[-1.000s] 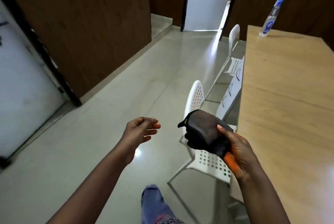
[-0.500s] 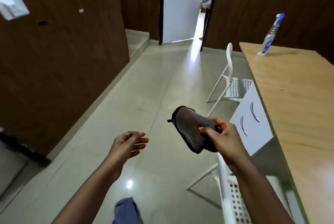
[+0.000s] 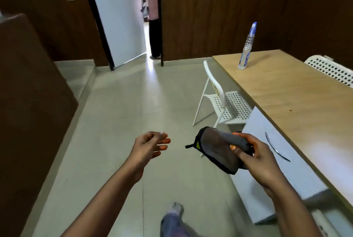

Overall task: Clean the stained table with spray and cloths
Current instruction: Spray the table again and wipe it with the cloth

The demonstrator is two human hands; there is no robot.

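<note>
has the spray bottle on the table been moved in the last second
No. The spray bottle stands upright at the same far corner of the table, near its left edge; only the head camera has turned.

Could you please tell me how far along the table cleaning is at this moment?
Nothing looks cleaned yet. The right hand grips a folded grey cloth off the table's side; the left hand is empty. The spray bottle stands untouched at the table's far end, so spraying and wiping remain.
</note>
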